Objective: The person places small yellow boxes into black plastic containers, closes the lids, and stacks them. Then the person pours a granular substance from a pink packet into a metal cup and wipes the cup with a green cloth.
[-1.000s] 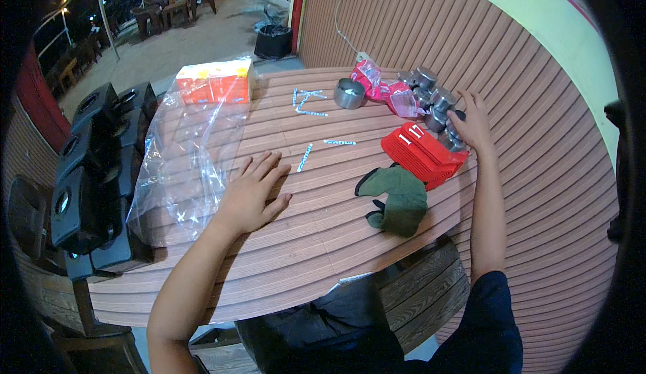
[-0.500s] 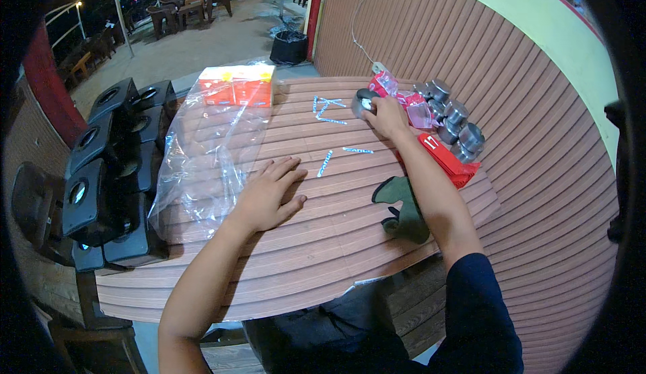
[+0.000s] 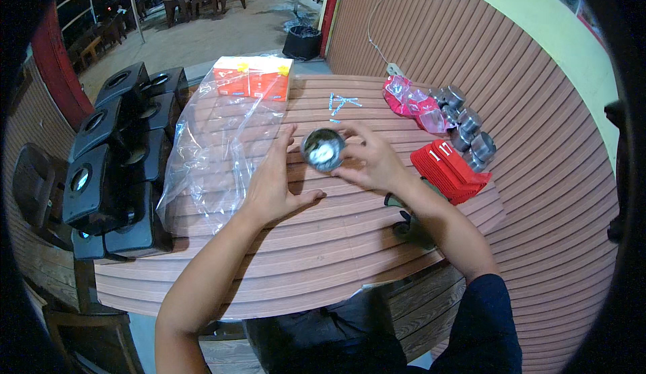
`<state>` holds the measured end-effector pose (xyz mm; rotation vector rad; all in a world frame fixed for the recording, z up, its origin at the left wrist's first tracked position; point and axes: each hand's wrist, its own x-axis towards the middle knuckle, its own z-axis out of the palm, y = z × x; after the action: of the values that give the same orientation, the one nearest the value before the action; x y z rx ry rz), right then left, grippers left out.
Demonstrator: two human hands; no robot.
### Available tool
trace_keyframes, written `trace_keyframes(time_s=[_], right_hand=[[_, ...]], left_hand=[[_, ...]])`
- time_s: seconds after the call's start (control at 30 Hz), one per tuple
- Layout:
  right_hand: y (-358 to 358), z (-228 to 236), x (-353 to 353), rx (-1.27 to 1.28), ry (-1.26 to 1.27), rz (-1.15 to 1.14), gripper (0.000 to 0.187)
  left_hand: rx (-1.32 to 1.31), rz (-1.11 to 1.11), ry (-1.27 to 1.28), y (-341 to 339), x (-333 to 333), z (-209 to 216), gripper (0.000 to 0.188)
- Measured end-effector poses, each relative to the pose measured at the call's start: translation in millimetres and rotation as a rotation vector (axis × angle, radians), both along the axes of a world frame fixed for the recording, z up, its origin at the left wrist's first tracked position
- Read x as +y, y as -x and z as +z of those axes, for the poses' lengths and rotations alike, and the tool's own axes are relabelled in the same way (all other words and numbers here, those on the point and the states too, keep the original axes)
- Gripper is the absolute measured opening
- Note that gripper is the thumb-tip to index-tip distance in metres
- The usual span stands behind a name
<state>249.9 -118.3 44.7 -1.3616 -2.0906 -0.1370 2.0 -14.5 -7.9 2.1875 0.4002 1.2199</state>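
Note:
Over the middle of the table, my right hand (image 3: 369, 158) grips a round, shiny metal cup (image 3: 323, 150) by its right side, thumb and fingers around the rim. Its hollow side faces up toward me. Just left of the cup is my left hand (image 3: 272, 182), turned on edge with thumb and fingers apart and holding nothing. Small blue-and-white strips (image 3: 344, 102) lie beyond the cup. Under my right forearm is a dark green glove (image 3: 412, 231), partly covered. A folded red cloth (image 3: 449, 171) with white print lies right of that forearm.
Black box-shaped housings (image 3: 101, 189) with round openings are stacked at the table's left. A clear plastic bag (image 3: 212, 165) lies beside them, near an orange-and-white box (image 3: 254, 78). Pink packets (image 3: 417, 108) and several metal cylinders (image 3: 468, 128) stand by the ribbed wall (image 3: 538, 152).
My right hand has brought the metal cup from the table's far side toward me to the middle. My left hand has risen from lying flat to standing on edge beside it.

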Motion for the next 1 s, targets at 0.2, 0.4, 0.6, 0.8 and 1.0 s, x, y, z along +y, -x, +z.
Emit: trace_keyframes(time_s=[0.2,0.4,0.6,0.8,1.0], right_hand=[[0.2,11.1,-9.3,0.163,0.324,0.02,0.048],[-97.7,51.5,4.9,-0.29,0.285,-0.766,0.075],[-181.0,50.8,-9.0,-0.183,0.425,-1.116,0.063],[-145.4,53.5,0.0,-0.12,0.279,-1.045,0.05],[-23.2,25.8,-49.6,-0.492,0.098,-0.359,0.03]], left_hand=[[0.201,-0.031,0.035,5.0,5.1,2.9,0.097],[0.252,-0.051,0.023,6.5,4.4,3.0,0.097],[0.268,-0.06,0.036,8.3,4.0,5.2,0.097],[0.24,-0.067,0.021,7.6,3.2,2.6,0.098],[-0.031,0.214,0.017,5.5,8.5,2.3,0.094]])
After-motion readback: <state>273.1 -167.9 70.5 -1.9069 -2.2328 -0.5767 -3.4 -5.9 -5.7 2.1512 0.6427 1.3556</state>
